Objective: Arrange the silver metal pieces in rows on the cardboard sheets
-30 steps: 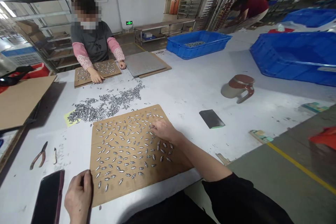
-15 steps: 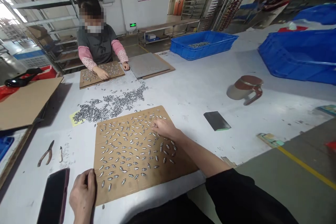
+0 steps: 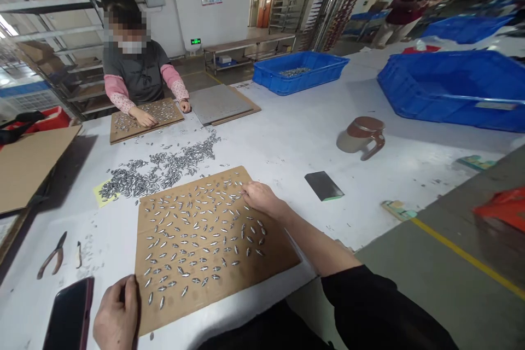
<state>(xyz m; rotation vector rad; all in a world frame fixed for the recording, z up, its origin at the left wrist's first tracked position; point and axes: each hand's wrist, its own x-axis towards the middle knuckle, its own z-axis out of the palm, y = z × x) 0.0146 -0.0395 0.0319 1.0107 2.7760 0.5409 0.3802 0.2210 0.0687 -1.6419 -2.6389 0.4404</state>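
Note:
A brown cardboard sheet (image 3: 262,262) lies before me, dotted with small shiny metal pieces (image 3: 204,260) that are pointed at both ends. My left hand (image 3: 116,311) is closed at the sheet's near left edge, thumb along the border and fingers curled. Over the far right part of the sheet, my right hand (image 3: 262,198) has its fingers bent together in a pinch, down close to the pieces. Whatever is between those fingertips is hidden. Just beyond the sheet, a loose heap of similar grey metal pieces (image 3: 139,178) spreads over the white table (image 3: 283,142).
Pliers (image 3: 53,257) and a phone (image 3: 68,314) lie on the left. To the right are a dark block (image 3: 324,186) and a lidded mug (image 3: 361,134). Blue bins (image 3: 299,79) stand farther back. Across the table a co-worker (image 3: 139,76) handles pieces on another cardboard sheet (image 3: 117,134).
The view has swung slightly right, so everything appears shifted left. My right hand has moved a little over the far right part of the sheet. My left hand stays at the edge.

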